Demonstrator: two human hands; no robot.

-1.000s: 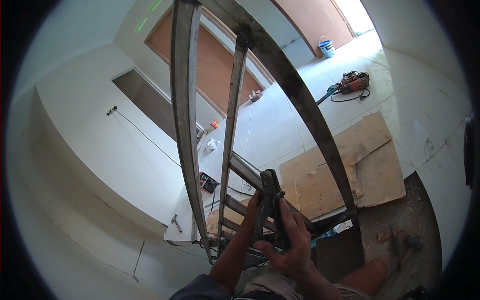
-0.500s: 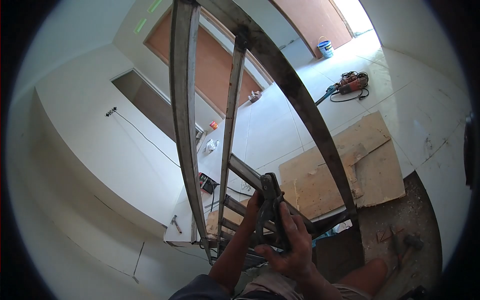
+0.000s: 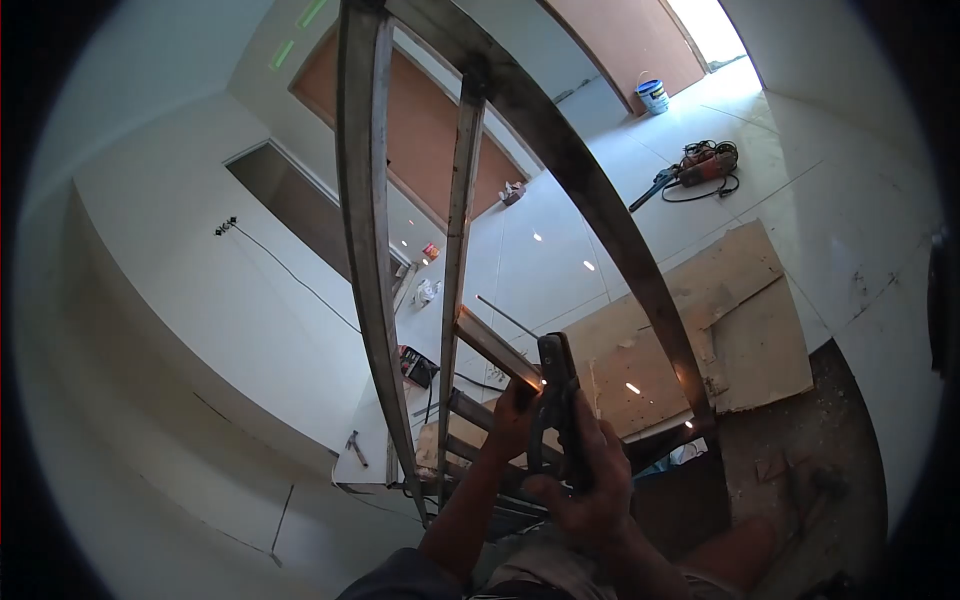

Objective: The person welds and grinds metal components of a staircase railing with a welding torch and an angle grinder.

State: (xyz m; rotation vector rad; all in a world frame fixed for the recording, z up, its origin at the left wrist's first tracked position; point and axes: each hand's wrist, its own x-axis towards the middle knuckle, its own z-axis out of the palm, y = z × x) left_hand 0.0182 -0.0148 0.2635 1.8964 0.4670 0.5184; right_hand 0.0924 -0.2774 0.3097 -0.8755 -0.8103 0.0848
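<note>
My right hand [image 3: 592, 475] is closed around a black welding electrode holder [image 3: 553, 385]. A thin welding rod [image 3: 507, 316] sticks out from its jaw toward the upper left. My left hand [image 3: 514, 412], partly hidden behind the holder, grips the near end of a short metal tube [image 3: 492, 347]. That tube's far end meets a slim upright bar [image 3: 463, 200] of a large curved metal frame [image 3: 366, 200]. A bright glowing spot shows at the tube beside my left fingers, and sparks fly across the floor side.
Flattened cardboard [image 3: 745, 325] lies on the tiles to the right. Beyond it are a corded power tool [image 3: 705, 168] and a bucket [image 3: 652, 97]. A black-and-red box [image 3: 417, 367] with a cable and a hammer [image 3: 357, 449] lie left. Lower rungs [image 3: 470, 408] stand near my forearm.
Sparks and a glow have appeared. The holder has shifted slightly right, and the welding rod is now visible. The whole view is dimmer. My left hand stays on the tube.
</note>
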